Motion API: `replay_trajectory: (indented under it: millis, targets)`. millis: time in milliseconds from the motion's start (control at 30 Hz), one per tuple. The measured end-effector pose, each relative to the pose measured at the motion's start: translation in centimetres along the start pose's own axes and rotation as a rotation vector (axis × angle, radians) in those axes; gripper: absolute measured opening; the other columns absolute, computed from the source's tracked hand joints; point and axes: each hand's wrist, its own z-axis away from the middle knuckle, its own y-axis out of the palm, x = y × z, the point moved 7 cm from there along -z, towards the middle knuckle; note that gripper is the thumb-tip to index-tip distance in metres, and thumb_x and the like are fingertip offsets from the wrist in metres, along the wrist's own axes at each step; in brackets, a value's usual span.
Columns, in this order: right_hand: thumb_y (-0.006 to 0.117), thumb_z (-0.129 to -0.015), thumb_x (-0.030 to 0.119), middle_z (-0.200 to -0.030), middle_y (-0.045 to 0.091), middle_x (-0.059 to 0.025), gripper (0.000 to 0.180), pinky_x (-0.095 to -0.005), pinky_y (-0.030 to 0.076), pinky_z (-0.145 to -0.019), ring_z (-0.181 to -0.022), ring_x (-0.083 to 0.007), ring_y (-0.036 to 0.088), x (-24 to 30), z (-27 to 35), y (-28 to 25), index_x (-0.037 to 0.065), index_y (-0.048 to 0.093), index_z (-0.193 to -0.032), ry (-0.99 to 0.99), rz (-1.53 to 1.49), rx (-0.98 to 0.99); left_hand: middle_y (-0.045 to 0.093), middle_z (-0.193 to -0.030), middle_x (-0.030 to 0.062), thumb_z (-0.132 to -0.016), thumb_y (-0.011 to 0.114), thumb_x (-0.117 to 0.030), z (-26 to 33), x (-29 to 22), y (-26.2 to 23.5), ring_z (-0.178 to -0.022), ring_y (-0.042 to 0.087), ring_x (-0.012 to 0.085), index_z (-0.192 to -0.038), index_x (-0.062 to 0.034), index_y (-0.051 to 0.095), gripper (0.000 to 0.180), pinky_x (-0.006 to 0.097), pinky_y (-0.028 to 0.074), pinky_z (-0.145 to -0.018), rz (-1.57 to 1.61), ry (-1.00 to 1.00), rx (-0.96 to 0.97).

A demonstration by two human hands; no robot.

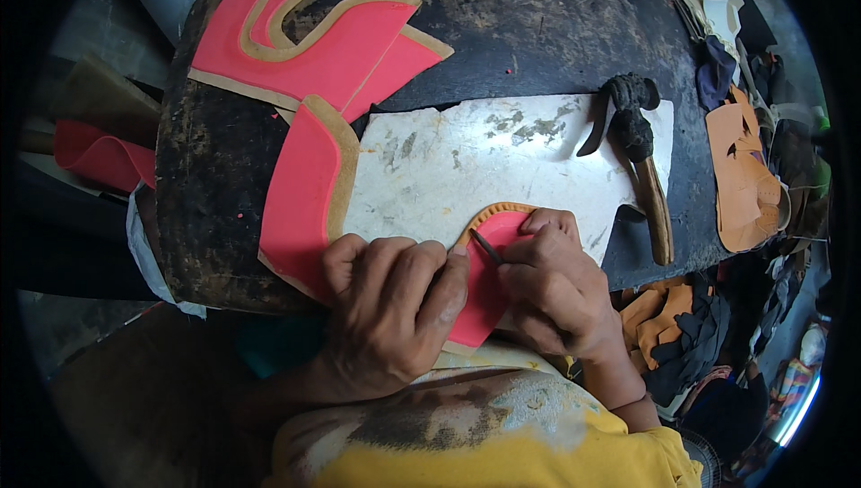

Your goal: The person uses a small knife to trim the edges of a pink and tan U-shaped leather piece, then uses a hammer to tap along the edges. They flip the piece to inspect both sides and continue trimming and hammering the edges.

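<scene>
A small pink shoe piece with a tan crimped edge (491, 265) lies at the near edge of a white worn board (466, 165). My left hand (390, 304) presses down on it, fingers curled over its left side. My right hand (552, 286) grips a thin dark pointed tool (487, 247), its tip on the pink piece near the tan edge. Much of the piece is hidden under both hands.
Larger pink pieces with tan borders (314, 39) (305, 192) lie on the dark round worktable (538, 30). A dark hammer with a wooden handle (641, 156) rests at the right. Tan leather cut-outs (744, 174) and dark scraps (691, 335) pile beyond the right edge.
</scene>
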Motion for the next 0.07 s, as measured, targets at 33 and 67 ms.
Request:
replay_trajectory:
  millis: [33,67]
  targets:
    - [0.075,-0.071,0.010,-0.090,0.055,-0.0104,0.031,-0.0457,0.044,-0.091,-0.081,-0.0276,0.055,-0.02,0.10,0.03,0.002,0.062,-0.098,-0.002,-0.022,0.014,0.060,-0.097,0.0058,-0.084,0.069,-0.010,0.07,0.00,0.08,-0.084,0.059,0.0205,-0.104,-0.0002,0.069,0.022,0.044,0.035,-0.084,0.005,-0.004,0.001]
    - [0.075,-0.071,0.010,-0.090,0.054,-0.0102,0.030,-0.0464,0.044,-0.091,-0.082,-0.0276,0.055,-0.09,0.17,0.01,0.002,0.063,-0.098,-0.004,-0.042,0.028,0.060,-0.097,0.0060,-0.084,0.069,-0.010,0.12,-0.07,0.13,-0.084,0.059,0.0205,-0.104,-0.0009,0.069,0.022,0.044,0.035,-0.085,-0.007,0.002,-0.004]
